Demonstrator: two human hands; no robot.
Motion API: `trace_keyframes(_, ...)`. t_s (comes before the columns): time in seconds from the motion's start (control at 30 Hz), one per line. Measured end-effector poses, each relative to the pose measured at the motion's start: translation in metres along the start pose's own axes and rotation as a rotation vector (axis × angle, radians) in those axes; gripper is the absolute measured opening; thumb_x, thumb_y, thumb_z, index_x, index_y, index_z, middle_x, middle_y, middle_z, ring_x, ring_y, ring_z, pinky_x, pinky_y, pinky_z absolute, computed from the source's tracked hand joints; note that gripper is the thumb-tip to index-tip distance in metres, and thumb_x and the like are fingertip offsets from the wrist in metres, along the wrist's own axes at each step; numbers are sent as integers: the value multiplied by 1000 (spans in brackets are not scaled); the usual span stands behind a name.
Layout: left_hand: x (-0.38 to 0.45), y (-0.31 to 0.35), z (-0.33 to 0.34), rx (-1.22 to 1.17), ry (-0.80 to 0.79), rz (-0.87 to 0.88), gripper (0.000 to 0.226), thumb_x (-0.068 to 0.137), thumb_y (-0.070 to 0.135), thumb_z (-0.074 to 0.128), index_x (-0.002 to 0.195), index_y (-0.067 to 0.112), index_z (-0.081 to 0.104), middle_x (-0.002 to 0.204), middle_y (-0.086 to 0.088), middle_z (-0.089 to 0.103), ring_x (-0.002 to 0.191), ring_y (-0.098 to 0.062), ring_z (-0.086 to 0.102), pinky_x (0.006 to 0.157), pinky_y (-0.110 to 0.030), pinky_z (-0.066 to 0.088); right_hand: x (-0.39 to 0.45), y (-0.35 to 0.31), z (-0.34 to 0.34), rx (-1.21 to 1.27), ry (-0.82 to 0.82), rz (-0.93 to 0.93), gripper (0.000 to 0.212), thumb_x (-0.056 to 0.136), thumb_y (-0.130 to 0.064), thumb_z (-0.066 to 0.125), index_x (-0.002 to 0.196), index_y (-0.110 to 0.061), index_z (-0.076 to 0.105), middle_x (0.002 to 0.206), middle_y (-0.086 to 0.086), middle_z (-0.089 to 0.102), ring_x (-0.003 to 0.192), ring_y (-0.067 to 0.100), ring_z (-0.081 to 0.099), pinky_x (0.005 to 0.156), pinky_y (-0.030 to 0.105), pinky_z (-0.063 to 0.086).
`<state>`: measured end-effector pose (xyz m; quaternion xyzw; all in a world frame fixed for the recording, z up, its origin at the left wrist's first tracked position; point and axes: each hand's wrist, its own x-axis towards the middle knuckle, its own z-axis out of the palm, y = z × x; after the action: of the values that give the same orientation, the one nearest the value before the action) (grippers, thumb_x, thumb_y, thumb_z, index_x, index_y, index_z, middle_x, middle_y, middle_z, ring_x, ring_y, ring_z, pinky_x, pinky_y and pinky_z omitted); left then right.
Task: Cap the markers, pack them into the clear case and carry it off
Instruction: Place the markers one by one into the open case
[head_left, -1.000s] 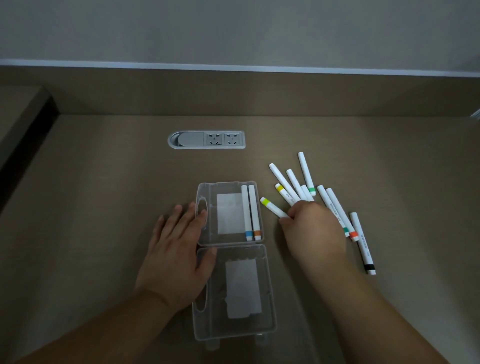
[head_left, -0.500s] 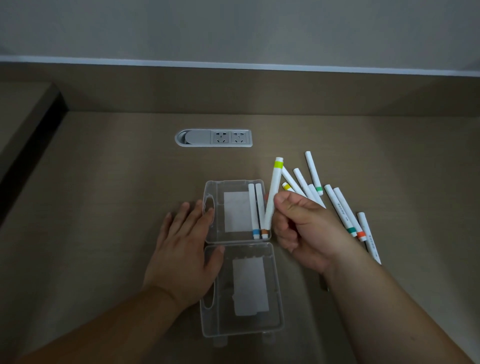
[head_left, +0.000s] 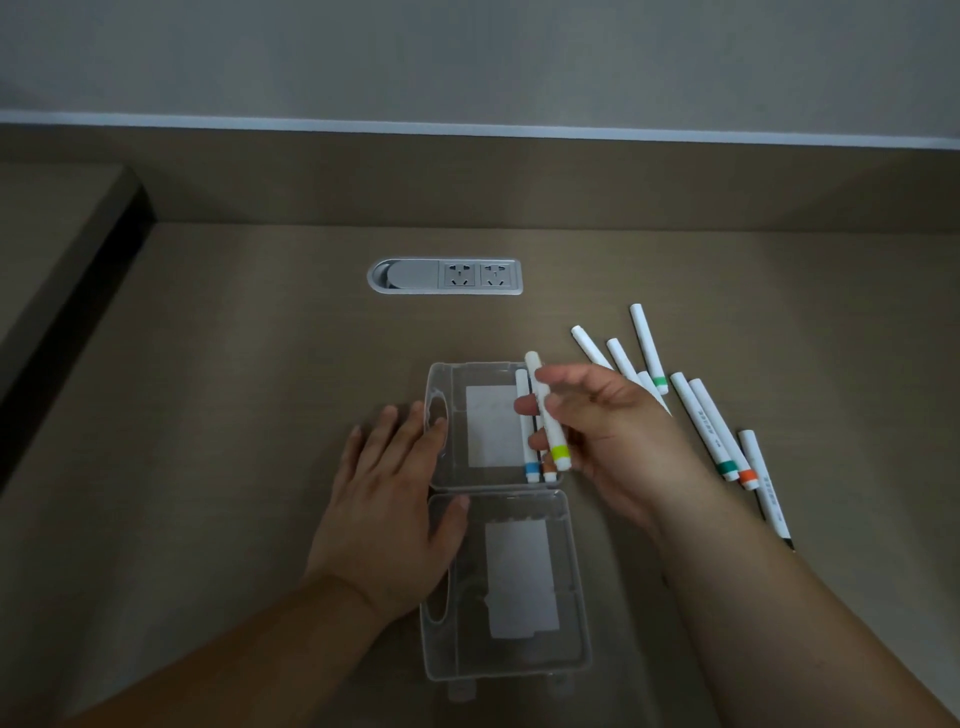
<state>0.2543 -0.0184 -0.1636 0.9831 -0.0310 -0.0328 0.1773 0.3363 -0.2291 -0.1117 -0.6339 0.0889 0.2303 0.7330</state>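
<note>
A: What is the case (head_left: 501, 374) made of?

B: Clear, hard plastic with rounded corners, lying open at the centre of the frame in two hinged halves. Each half has a white rectangular label and an oval handle cutout on its left edge. In the upper half two white markers lie side by side along the right wall, one with a blue band (head_left: 531, 470), one with an orange band (head_left: 549, 474).

A: And the hands?

B: The left hand (head_left: 395, 499) lies flat with straight fingers on the case's left edge, thumb on the lower half. The right hand (head_left: 602, 436) pinches a yellow-banded marker (head_left: 546, 415) between thumb and fingertips, over the right side of the upper half, band end toward the bottom of the frame.

A: The other markers?

B: Loose markers (head_left: 704, 421), slim white cylinders with green, orange or black bands, lie scattered at centre right, some touching.

A: The surface?

B: A matte tan worktop (head_left: 234, 415) with faint wood grain. A grey socket plate (head_left: 444, 276) with two outlets is set into it above the case. A raised back edge and a pale wall run along the top; the light is dim.
</note>
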Motion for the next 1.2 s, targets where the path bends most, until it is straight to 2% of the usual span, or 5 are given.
trace_keyframes(0.17, 1, 0, 1, 9, 16, -1, 75, 88, 60, 27, 156, 29, 19, 165, 7, 13, 153, -12, -2, 124, -45, 6, 14, 4, 21, -664, 282, -109, 25, 80, -23, 79, 101, -23, 65, 81, -4, 70, 71, 15, 69, 69, 34, 60)
trace_keyframes(0.37, 0, 1, -2, 12, 0, -1, 76, 90, 65, 21, 157, 31, 11, 166, 8, 5, 152, -12, -8, 125, -45, 3, 18, 10, 40, -1042, 351, -175, 18, 85, -34, 73, 95, -22, 64, 79, -7, 61, 71, 11, 60, 63, 23, 49)
trace_keyframes(0.53, 1, 1, -2, 17, -3, -2, 77, 89, 64, 22, 157, 31, 9, 166, 7, 6, 152, -12, -8, 124, -45, 3, 22, 11, 41, -1163, 280, -84, 22, 92, -35, 65, 93, -13, 64, 85, 6, 68, 83, 25, 66, 76, 34, 55)
trace_keyframes(0.7, 1, 1, -2, 18, 2, -2, 76, 88, 61, 25, 156, 30, 14, 166, 7, 10, 153, -13, -5, 124, -46, 5, 18, 24, 42, -1112, 399, -219, 24, 89, -38, 68, 77, -19, 59, 66, 0, 62, 65, 22, 59, 63, 35, 52)
trace_keyframes(1.2, 0, 0, 0, 11, 12, 18, 75, 89, 60, 30, 156, 27, 21, 165, 4, 14, 153, -16, 0, 124, -47, 7, 30, 35, 60, -1320, 337, -148, 20, 100, -33, 52, 110, -17, 56, 89, -2, 60, 88, 20, 63, 66, 31, 41)
